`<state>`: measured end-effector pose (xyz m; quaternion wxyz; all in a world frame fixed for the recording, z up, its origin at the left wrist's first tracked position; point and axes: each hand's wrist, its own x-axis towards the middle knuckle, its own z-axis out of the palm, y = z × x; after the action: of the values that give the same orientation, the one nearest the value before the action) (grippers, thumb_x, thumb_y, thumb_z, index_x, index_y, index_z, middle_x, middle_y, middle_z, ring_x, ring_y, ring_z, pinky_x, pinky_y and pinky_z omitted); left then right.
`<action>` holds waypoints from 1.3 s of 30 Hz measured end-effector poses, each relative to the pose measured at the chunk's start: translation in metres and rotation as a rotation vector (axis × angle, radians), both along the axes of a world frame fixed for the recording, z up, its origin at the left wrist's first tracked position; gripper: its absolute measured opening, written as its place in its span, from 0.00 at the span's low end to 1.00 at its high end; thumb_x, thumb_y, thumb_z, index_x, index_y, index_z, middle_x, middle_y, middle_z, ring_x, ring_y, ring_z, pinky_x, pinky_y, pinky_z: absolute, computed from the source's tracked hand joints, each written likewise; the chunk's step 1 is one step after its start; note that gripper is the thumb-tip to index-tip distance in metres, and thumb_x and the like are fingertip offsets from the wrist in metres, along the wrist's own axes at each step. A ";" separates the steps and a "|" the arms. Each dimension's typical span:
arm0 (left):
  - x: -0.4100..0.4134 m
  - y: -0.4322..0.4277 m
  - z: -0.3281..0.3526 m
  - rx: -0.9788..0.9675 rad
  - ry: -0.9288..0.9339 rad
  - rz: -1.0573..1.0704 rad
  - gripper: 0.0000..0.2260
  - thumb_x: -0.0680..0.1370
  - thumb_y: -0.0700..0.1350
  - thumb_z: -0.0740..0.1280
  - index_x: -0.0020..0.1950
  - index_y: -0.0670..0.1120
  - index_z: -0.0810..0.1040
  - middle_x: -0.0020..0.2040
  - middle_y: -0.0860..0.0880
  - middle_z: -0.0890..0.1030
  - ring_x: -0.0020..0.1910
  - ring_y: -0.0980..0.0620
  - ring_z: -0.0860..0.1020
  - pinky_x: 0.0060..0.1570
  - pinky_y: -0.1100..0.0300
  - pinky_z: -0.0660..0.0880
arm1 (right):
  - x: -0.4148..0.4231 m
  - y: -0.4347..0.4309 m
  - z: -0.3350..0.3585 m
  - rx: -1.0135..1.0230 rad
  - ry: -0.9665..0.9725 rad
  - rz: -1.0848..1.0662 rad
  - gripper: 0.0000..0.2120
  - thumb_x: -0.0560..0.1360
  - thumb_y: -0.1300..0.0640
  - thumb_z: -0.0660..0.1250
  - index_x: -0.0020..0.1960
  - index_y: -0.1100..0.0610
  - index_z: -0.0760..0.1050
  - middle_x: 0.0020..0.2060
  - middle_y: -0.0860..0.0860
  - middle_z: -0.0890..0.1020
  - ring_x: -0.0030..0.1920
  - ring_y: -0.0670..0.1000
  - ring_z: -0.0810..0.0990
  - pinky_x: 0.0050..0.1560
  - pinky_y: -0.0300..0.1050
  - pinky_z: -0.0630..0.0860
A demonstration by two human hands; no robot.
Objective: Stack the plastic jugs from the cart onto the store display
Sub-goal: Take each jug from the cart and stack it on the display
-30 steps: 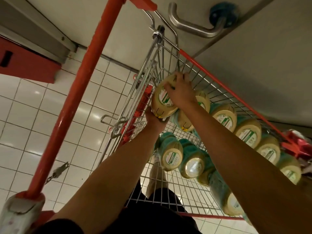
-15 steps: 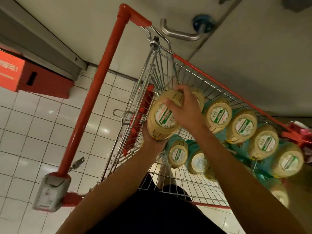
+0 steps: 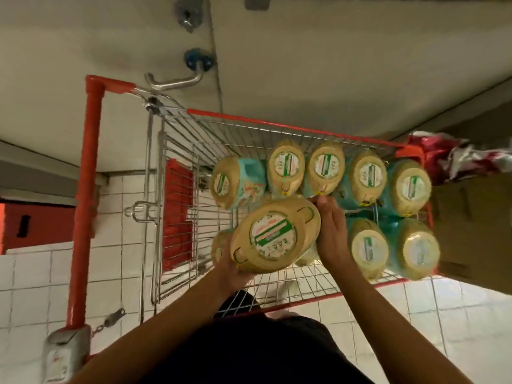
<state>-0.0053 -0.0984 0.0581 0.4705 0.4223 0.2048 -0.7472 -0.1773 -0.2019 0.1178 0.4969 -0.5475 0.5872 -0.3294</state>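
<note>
Above the cart (image 3: 277, 125) we hold one jug (image 3: 274, 236), left hand (image 3: 234, 273) gripping underneath, right hand (image 3: 332, 234) pressing flat, probably so it cannot slip.

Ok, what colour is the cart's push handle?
The handle is red, seen best in the head view.

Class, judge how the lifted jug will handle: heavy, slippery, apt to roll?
Probably heavy: the left hand and right hand both carry the jug. Its rounded sides may let it roll if laid down. The smooth-looking plastic could slip.
</note>
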 end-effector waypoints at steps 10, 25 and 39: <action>-0.147 0.012 0.051 -0.114 -0.137 -0.526 0.19 0.75 0.55 0.64 0.52 0.44 0.89 0.52 0.41 0.87 0.48 0.43 0.87 0.42 0.49 0.84 | -0.212 0.118 -0.015 -0.213 0.253 -0.163 0.17 0.83 0.56 0.56 0.56 0.66 0.79 0.45 0.61 0.82 0.45 0.62 0.80 0.45 0.61 0.78; -0.445 0.068 0.106 -0.406 -0.241 -1.055 0.14 0.69 0.56 0.73 0.45 0.48 0.90 0.48 0.44 0.87 0.45 0.47 0.86 0.45 0.54 0.84 | -0.461 0.274 0.057 -0.139 0.228 -0.797 0.15 0.80 0.49 0.59 0.34 0.43 0.67 0.27 0.42 0.71 0.29 0.43 0.72 0.32 0.45 0.70; -0.682 0.001 0.078 -0.468 -0.346 -1.402 0.19 0.86 0.55 0.56 0.60 0.48 0.83 0.59 0.43 0.85 0.62 0.40 0.80 0.50 0.47 0.80 | -0.661 0.258 0.070 0.062 -0.006 -1.348 0.14 0.72 0.55 0.59 0.37 0.65 0.73 0.30 0.55 0.75 0.33 0.58 0.74 0.38 0.54 0.72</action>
<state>-0.6874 -0.0975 0.1364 -0.0118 0.4538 -0.3523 -0.8184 -0.8388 0.0566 0.1878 0.1999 -0.0460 0.8081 -0.5521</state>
